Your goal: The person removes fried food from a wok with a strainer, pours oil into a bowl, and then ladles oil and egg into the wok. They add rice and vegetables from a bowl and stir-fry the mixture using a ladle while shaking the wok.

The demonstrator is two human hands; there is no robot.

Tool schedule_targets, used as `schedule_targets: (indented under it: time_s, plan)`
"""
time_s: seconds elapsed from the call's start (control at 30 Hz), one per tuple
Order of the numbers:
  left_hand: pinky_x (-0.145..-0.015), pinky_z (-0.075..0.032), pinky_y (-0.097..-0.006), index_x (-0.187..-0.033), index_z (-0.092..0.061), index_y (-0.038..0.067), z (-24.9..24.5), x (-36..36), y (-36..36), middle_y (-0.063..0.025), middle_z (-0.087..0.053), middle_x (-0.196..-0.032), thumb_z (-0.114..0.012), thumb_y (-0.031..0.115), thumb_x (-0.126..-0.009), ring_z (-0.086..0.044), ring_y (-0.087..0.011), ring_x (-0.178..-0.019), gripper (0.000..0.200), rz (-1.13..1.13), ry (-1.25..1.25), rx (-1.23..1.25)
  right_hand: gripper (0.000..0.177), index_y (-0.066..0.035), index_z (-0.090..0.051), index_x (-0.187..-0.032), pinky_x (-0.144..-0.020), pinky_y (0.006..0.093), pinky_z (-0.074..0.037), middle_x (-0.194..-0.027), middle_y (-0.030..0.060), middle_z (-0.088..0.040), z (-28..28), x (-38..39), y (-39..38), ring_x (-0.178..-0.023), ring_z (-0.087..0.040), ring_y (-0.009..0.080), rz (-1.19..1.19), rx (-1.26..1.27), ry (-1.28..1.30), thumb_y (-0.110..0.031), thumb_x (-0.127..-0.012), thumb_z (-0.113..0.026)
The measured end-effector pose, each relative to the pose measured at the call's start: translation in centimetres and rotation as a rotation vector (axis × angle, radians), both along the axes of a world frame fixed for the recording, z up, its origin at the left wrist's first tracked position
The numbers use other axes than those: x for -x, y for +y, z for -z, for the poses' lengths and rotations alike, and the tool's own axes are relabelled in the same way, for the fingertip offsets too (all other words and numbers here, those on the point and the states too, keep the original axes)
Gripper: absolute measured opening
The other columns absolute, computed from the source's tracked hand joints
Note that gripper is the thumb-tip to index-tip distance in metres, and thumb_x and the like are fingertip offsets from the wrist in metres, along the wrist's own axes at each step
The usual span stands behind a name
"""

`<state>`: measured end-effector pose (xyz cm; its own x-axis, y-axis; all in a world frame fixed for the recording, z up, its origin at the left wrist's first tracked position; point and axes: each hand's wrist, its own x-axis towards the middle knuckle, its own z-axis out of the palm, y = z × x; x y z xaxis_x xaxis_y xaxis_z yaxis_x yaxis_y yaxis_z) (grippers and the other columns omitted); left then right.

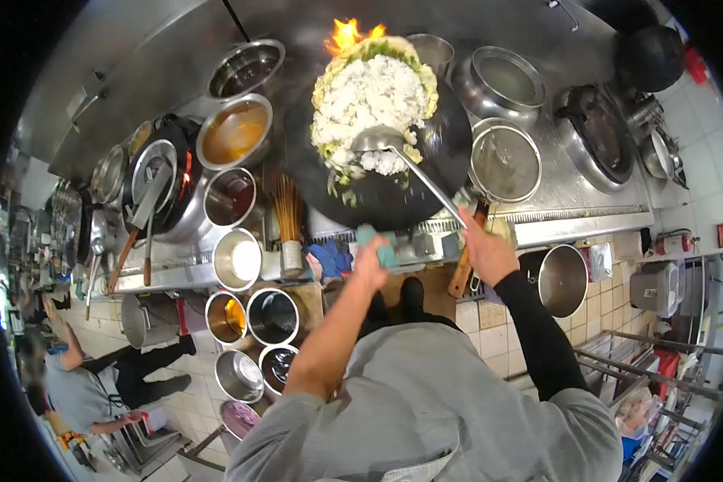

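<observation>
The right hand (492, 255) grips the ladle (380, 140), bowl against white rice (369, 96) in the wok (377, 206); the left hand (370, 261) holds a green cloth (388, 256) at the near rim

The person wears a creased grey shirt (466, 402) with 2 loose short sleeves (281, 414). A close-fitting black arm cover (545, 341) runs from the right wrist up under the shirt's cuff; the left forearm (333, 329) is bare, as are both hands (490, 251). Below show dark trousers (427, 318) and 1 rounded dark shoe (412, 291).
</observation>
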<state>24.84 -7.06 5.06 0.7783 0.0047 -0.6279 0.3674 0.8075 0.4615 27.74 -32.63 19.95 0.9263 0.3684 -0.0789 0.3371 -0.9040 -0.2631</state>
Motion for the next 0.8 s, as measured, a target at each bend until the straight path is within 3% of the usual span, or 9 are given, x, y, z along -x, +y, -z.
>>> schedule_targets:
  time_s: [0.07,0.13,0.2,0.27,0.4,0.5,0.6,0.7,0.8]
  plan:
    - [-0.059,-0.053,-0.0437,-0.099,-0.052,0.015,0.6,3.5,-1.0,-0.0058,-0.056,-0.086,-0.059,0.007,-0.082,-0.058,-0.0239,-0.070,0.020,0.007,-0.005,0.031,0.050,-0.020,-0.035,-0.147,-0.058,0.0535,-0.047,-0.071,0.0241,-0.063,0.1,1.2,-0.3,-0.062,-0.061,0.0431,0.055,-0.037,0.035,-0.028,-0.099,-0.048]
    - [-0.056,-0.053,-0.0454,-0.100,-0.050,0.018,-5.0,3.3,-2.7,-0.0042,-0.055,-0.090,-0.058,0.007,-0.085,-0.058,-0.0232,-0.069,0.020,-0.038,0.035,-0.007,0.051,-0.020,-0.036,-0.148,-0.057,0.0534,-0.047,-0.069,0.0231,-0.062,-2.8,3.0,-2.2,-0.062,-0.062,0.0423,0.025,-0.092,0.048,-0.026,-0.099,-0.049]
    - [-0.058,-0.052,-0.0423,-0.091,-0.052,0.014,-8.2,0.1,-2.7,-0.0051,-0.056,-0.081,-0.053,0.014,-0.093,-0.058,-0.0227,-0.069,0.002,-0.069,0.153,0.092,0.052,-0.019,-0.037,-0.148,-0.056,0.0527,-0.047,-0.068,0.0221,-0.062,-6.6,5.2,-3.7,-0.061,-0.062,0.0416,-0.011,-0.084,0.088,-0.024,-0.098,-0.049]
    - [-0.059,-0.054,-0.0390,-0.089,-0.054,0.006,-10.3,-3.9,-2.2,-0.0067,-0.055,-0.074,-0.055,0.019,-0.092,-0.057,-0.0232,-0.065,0.013,-0.050,0.087,0.123,0.053,-0.017,-0.037,-0.148,-0.056,0.0521,-0.048,-0.068,0.0208,-0.063,-10.0,5.7,-4.5,-0.060,-0.061,0.0410,-0.047,-0.074,0.150,-0.023,-0.097,-0.051]
    - [-0.065,-0.055,-0.0405,-0.090,-0.052,0.010,-7.0,-7.8,-0.9,-0.0064,-0.057,-0.082,-0.057,0.015,-0.090,-0.058,-0.0215,-0.072,0.007,-0.019,0.028,0.117,0.053,-0.016,-0.036,-0.147,-0.055,0.0523,-0.047,-0.067,0.0212,-0.062,-4.1,2.1,-2.4,-0.060,-0.061,0.0414,-0.059,-0.035,0.050,-0.023,-0.097,-0.051]
    - [-0.069,-0.055,-0.0418,-0.094,-0.053,0.011,-5.0,-3.9,-1.4,-0.0062,-0.058,-0.085,-0.061,0.014,-0.086,-0.060,-0.0225,-0.078,0.011,-0.037,0.084,0.018,0.054,-0.017,-0.035,-0.148,-0.056,0.0514,-0.046,-0.068,0.0235,-0.061,1.6,0.5,0.2,-0.062,-0.060,0.0423,0.016,-0.111,-0.045,-0.023,-0.098,-0.051]
    - [-0.069,-0.054,-0.0419,-0.100,-0.054,0.012,1.8,2.0,-1.0,-0.0083,-0.061,-0.098,-0.060,0.009,-0.083,-0.061,-0.0244,-0.084,0.018,0.027,-0.029,0.006,0.053,-0.017,-0.036,-0.148,-0.056,0.0522,-0.047,-0.070,0.0224,-0.062,0.5,0.8,0.4,-0.061,-0.061,0.0422,0.079,-0.136,-0.006,-0.022,-0.097,-0.052]
    - [-0.062,-0.053,-0.0405,-0.097,-0.054,0.011,-7.0,2.2,-2.2,-0.0074,-0.059,-0.091,-0.058,0.009,-0.084,-0.059,-0.0245,-0.078,0.014,-0.082,0.000,0.030,0.054,-0.015,-0.036,-0.148,-0.056,0.0520,-0.048,-0.071,0.0219,-0.063,-3.3,4.2,-2.5,-0.061,-0.061,0.0419,0.012,-0.199,0.022,-0.020,-0.097,-0.052]
    - [-0.063,-0.053,-0.0384,-0.094,-0.054,0.010,-8.8,-3.8,-0.2,-0.0076,-0.057,-0.087,-0.059,0.010,-0.085,-0.059,-0.0238,-0.075,0.010,-0.047,0.086,0.144,0.053,-0.013,-0.037,-0.147,-0.057,0.0503,-0.049,-0.069,0.0216,-0.062,-8.6,5.6,-3.7,-0.061,-0.062,0.0401,-0.015,-0.193,0.213,-0.018,-0.097,-0.052]
